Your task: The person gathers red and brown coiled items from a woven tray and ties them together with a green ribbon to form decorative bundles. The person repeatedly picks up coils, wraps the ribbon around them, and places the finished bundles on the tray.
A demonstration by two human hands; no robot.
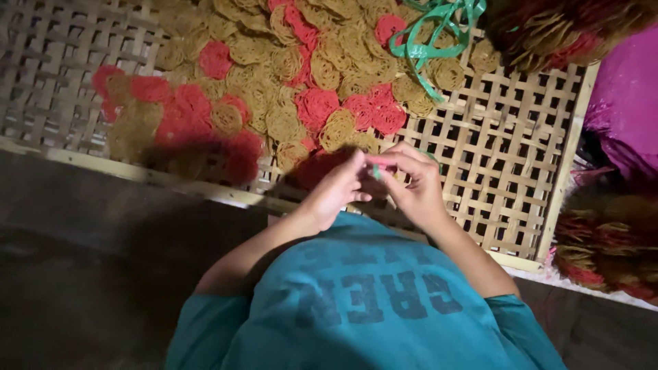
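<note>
Watching through the head camera, I saw both hands meet just above the near edge of a woven bamboo tray (507, 171). The left hand (336, 188) and the right hand (411, 188) had their fingertips pinched together on a thin green plastic strip (376, 171), of which only a short bit showed between them. From that bit, its long axis seemed to run roughly across the picture, from one hand to the other, though I could not tell which way its ends pointed, since the fingers hid most of it. The fingers of both hands were curled shut around the strip.

Beyond the hands, round coiled noodle crackers (288, 82) in yellow and red lay spread flat over the tray, overlapping one another. A loose bundle of green plastic strips (435, 31) rested on the crackers near the tray's far side. To the right, past the tray's rim, sat tied stacks of crackers (606, 240) and a bright pink plastic bag (627, 103).
</note>
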